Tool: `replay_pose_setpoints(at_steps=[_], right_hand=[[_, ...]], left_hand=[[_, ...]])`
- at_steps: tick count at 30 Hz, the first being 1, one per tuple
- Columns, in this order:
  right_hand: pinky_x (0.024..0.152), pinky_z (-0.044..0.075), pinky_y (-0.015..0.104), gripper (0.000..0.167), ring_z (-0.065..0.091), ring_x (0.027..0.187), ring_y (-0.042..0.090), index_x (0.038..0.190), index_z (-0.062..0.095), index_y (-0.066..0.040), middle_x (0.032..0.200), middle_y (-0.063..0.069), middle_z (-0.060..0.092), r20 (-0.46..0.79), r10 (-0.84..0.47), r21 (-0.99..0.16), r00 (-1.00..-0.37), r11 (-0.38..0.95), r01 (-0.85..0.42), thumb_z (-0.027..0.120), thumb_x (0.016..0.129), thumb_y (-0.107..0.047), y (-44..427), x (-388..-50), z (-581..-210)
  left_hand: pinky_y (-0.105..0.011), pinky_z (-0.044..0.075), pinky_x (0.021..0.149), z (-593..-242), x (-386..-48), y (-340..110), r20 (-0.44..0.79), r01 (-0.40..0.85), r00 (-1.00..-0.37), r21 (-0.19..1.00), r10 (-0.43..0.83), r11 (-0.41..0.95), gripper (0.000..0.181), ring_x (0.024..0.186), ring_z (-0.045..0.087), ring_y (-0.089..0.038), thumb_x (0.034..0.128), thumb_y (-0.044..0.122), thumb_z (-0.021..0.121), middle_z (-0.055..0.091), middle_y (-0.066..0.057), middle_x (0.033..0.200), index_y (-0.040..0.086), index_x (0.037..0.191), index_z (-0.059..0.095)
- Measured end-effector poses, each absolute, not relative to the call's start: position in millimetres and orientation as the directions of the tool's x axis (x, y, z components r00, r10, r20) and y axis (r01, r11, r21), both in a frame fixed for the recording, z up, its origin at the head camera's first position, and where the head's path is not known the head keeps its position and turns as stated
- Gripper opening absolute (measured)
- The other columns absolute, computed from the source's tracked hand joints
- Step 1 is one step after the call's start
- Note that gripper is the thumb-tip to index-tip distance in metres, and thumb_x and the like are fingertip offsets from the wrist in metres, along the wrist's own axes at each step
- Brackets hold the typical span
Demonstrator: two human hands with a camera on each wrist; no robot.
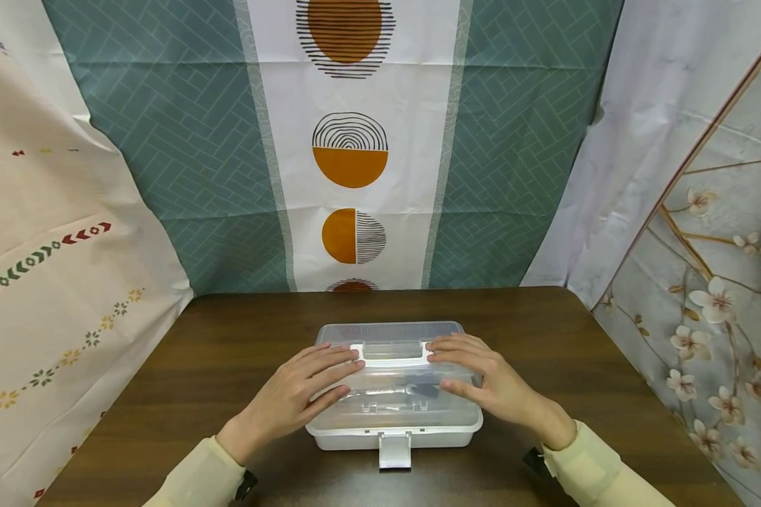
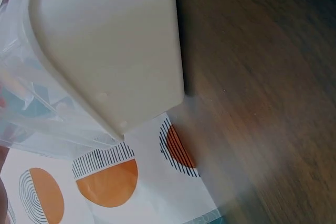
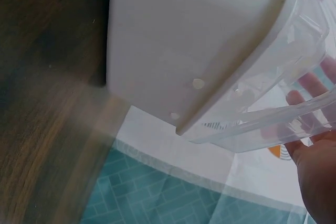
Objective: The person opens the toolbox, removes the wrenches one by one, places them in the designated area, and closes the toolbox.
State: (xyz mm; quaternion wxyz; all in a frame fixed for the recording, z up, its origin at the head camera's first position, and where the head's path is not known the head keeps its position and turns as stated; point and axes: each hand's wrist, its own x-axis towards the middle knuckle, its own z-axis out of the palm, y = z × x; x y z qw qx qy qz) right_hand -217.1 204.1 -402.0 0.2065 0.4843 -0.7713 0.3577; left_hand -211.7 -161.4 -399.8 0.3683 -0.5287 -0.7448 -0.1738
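A storage box with a white base point(image 1: 349, 441) and a clear lid point(image 1: 418, 419) stands on the table. Its front latch point(image 1: 394, 452) is flipped outward and down. On top of the lid lies a white carry handle point(image 1: 393, 362). My left hand point(image 1: 294, 394) rests over the lid's left side, its fingers extended toward the handle's left end. From the other side, my right hand point(image 1: 495, 377) reaches over the lid, fingertips at the handle's right end. Each wrist view shows the box's white side wall point(image 2: 110, 61) close up. Contents show only dimly through the lid.
The dark wooden table point(image 1: 241, 331) extends on all sides of the box. A patterned cloth point(image 1: 355, 197) hangs behind the table's far edge. A cream cloth point(image 1: 70, 303) hangs on the left and a floral one point(image 1: 704, 366) on the right.
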Motion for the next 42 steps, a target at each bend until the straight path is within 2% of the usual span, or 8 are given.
replay_pose_setpoints(at_steps=[6, 17, 22, 25, 29, 32, 35, 42], right_hand=[[0.124, 0.028, 0.034, 0.047, 0.053, 0.136, 0.031, 0.132, 0.070, -0.015, 0.139, 0.008, 0.065, 0.646, -0.582, -0.388, -0.494, 0.307, -0.869, 0.080, 0.088, -0.004, 205.2, -217.3, -401.1], [0.123, 0.032, 0.042, 0.033, 0.059, 0.129, 0.033, 0.130, 0.070, -0.010, 0.134, 0.012, 0.068, 0.740, -0.540, -0.310, -0.402, 0.256, -0.916, 0.073, 0.097, -0.012, 198.7, -218.5, -401.8], [0.123, 0.032, 0.042, 0.040, 0.058, 0.129, 0.033, 0.129, 0.070, -0.009, 0.134, 0.012, 0.067, 0.732, -0.522, -0.336, -0.438, 0.282, -0.899, 0.077, 0.090, -0.003, 198.2, -217.4, -403.0], [0.124, 0.031, 0.035, 0.034, 0.057, 0.131, 0.030, 0.130, 0.069, -0.010, 0.136, 0.010, 0.065, 0.734, -0.507, -0.326, -0.452, 0.322, -0.889, 0.074, 0.097, -0.014, 197.7, -214.6, -402.5], [0.116, 0.036, 0.029, 0.033, 0.057, 0.122, 0.029, 0.127, 0.070, -0.010, 0.130, 0.014, 0.063, 0.794, -0.497, -0.161, -0.349, 0.382, -0.910, 0.062, 0.106, -0.035, 196.3, -210.3, -398.1], [0.101, 0.042, 0.036, 0.031, 0.057, 0.106, 0.028, 0.117, 0.073, -0.010, 0.116, 0.014, 0.062, 0.830, -0.521, 0.028, -0.200, 0.397, -0.917, 0.059, 0.107, -0.036, 195.1, -207.7, -393.1], [0.092, 0.043, 0.041, 0.028, 0.056, 0.098, 0.027, 0.108, 0.074, -0.012, 0.108, 0.011, 0.061, 0.816, -0.569, 0.155, -0.102, 0.385, -0.910, 0.060, 0.106, -0.036, 194.8, -205.8, -389.8], [0.097, 0.046, 0.045, 0.033, 0.058, 0.107, 0.030, 0.110, 0.072, -0.013, 0.117, 0.011, 0.063, 0.741, -0.669, 0.268, -0.059, 0.374, -0.888, 0.060, 0.105, -0.043, 198.5, -206.0, -389.6]], left_hand=[[-0.050, 0.052, 0.102, -399.4, -212.2, -160.0, 0.754, 0.919, -0.103, -0.177, 0.649, 0.352, 0.036, 0.122, 0.066, -0.030, 0.1102, 0.026, 0.053, 0.069, -0.009, 0.133, 0.010, 0.138, 0.067], [-0.053, 0.051, 0.102, -403.2, -212.1, -166.4, 0.714, 0.903, -0.044, -0.271, 0.698, 0.334, 0.046, 0.127, 0.062, -0.034, 0.1029, 0.041, 0.063, 0.064, -0.014, 0.140, 0.011, 0.138, 0.068], [-0.052, 0.051, 0.102, -402.0, -214.1, -167.3, 0.705, 0.892, -0.037, -0.296, 0.708, 0.342, 0.046, 0.127, 0.062, -0.033, 0.1024, 0.041, 0.063, 0.064, -0.014, 0.141, 0.011, 0.137, 0.069], [-0.051, 0.052, 0.101, -400.2, -215.5, -167.4, 0.704, 0.883, -0.024, -0.319, 0.710, 0.346, 0.045, 0.126, 0.063, -0.033, 0.1031, 0.040, 0.063, 0.064, -0.013, 0.140, 0.011, 0.137, 0.069], [-0.051, 0.053, 0.101, -398.1, -216.9, -167.4, 0.706, 0.883, -0.025, -0.316, 0.708, 0.346, 0.046, 0.125, 0.063, -0.032, 0.1021, 0.040, 0.065, 0.065, -0.013, 0.139, 0.011, 0.137, 0.069], [-0.051, 0.053, 0.102, -396.8, -218.4, -167.9, 0.711, 0.894, -0.049, -0.281, 0.701, 0.348, 0.047, 0.125, 0.063, -0.032, 0.1013, 0.039, 0.067, 0.065, -0.014, 0.139, 0.010, 0.138, 0.068], [-0.052, 0.053, 0.102, -395.3, -220.1, -168.6, 0.715, 0.904, -0.072, -0.248, 0.695, 0.349, 0.048, 0.125, 0.063, -0.032, 0.1020, 0.040, 0.066, 0.064, -0.014, 0.139, 0.011, 0.140, 0.066], [-0.053, 0.053, 0.103, -390.1, -221.3, -169.8, 0.701, 0.910, -0.092, -0.228, 0.707, 0.345, 0.050, 0.127, 0.061, -0.031, 0.1027, 0.042, 0.064, 0.063, -0.014, 0.141, 0.012, 0.143, 0.064]])
